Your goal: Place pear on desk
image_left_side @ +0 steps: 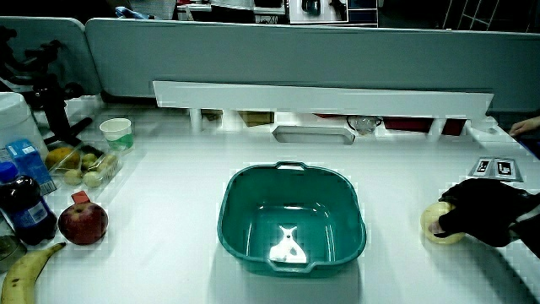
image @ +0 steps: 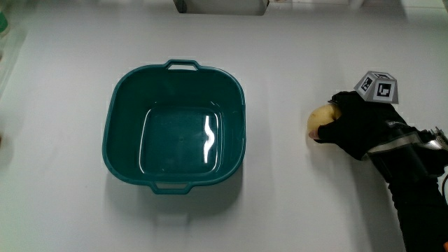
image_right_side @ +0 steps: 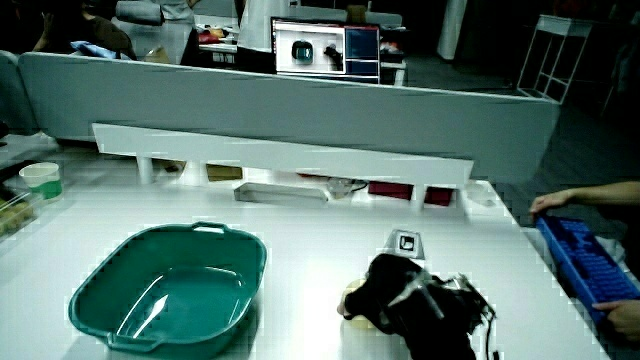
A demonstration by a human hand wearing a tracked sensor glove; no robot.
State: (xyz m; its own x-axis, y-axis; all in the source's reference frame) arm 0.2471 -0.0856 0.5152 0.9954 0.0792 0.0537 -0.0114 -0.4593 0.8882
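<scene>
Clearly the hand (image: 353, 127) lay on the white desk (image: 280, 203) beside the teal basin (image: 175, 126), its gloved fingers curled around a yellow pear (image: 320, 119) that rested on the desk surface, well apart from the basin. The pear showed at the fingertips in both side views (image_left_side: 439, 221) (image_right_side: 352, 298), touching the desk. On the back of the hand sat a small grey cube (image: 378, 87) with black-and-white square patterns; no letters could be read on it. The basin held nothing, and its glossy bottom showed a bright glare.

At the desk's edge, in a side view, lay a banana (image_left_side: 29, 268), a red apple (image_left_side: 83, 223) and a dark bottle (image_left_side: 24, 211) with a blue label whose writing was too small to read. Farther from the person than these stood a clear tray of small fruit (image_left_side: 80, 163) and a pale cup (image_left_side: 116, 133). A low grey partition (image_left_side: 295, 51) closed off the desk. Nothing stood between the hand and the basin.
</scene>
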